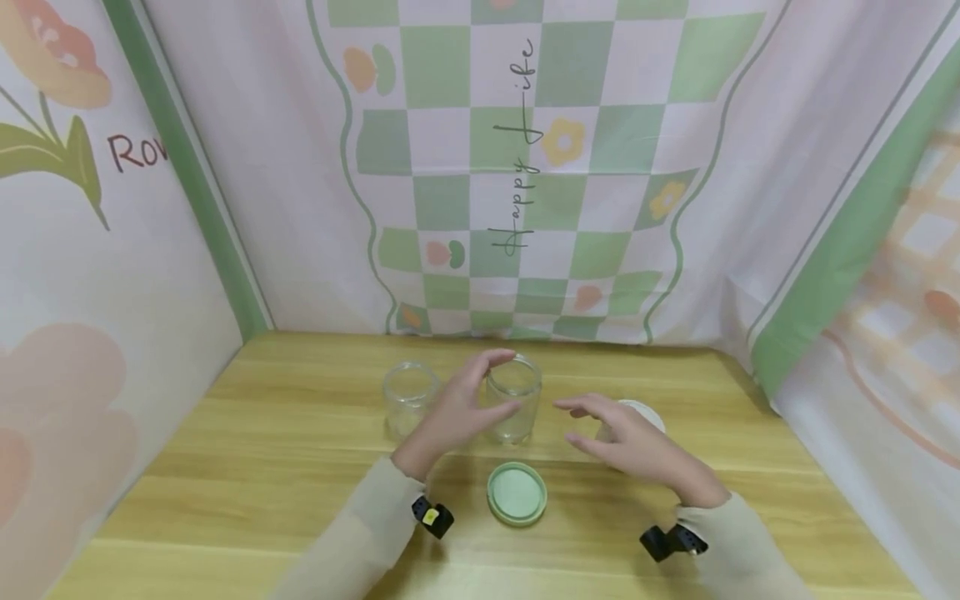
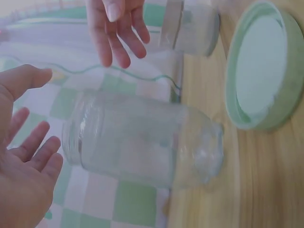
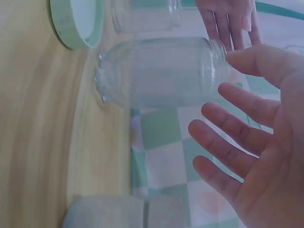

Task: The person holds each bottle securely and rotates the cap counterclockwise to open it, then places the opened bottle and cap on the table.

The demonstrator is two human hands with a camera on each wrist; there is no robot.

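A clear glass jar (image 1: 519, 412) with no lid stands upright mid-table, its mouth bare. My left hand (image 1: 459, 410) is beside its left side, thumb and fingers spread apart, overlapping the rim in the head view. To the jar's right hovers my right hand (image 1: 633, 443), with loosely extended fingers pointing toward the glass and nothing held. Close in front of the jar lies a round green lid (image 1: 517, 493), its pale inner face up. In the right wrist view the spread fingers (image 3: 228, 152) are near the jar's mouth.
Another lidless glass jar (image 1: 410, 387) stands to the left, partly behind my left hand. A jar with a whitish lid (image 1: 647, 412) is at the right, mostly hidden by my right hand. Printed cloth (image 1: 495, 167) hangs behind the wooden table (image 1: 300, 467) and along both sides.
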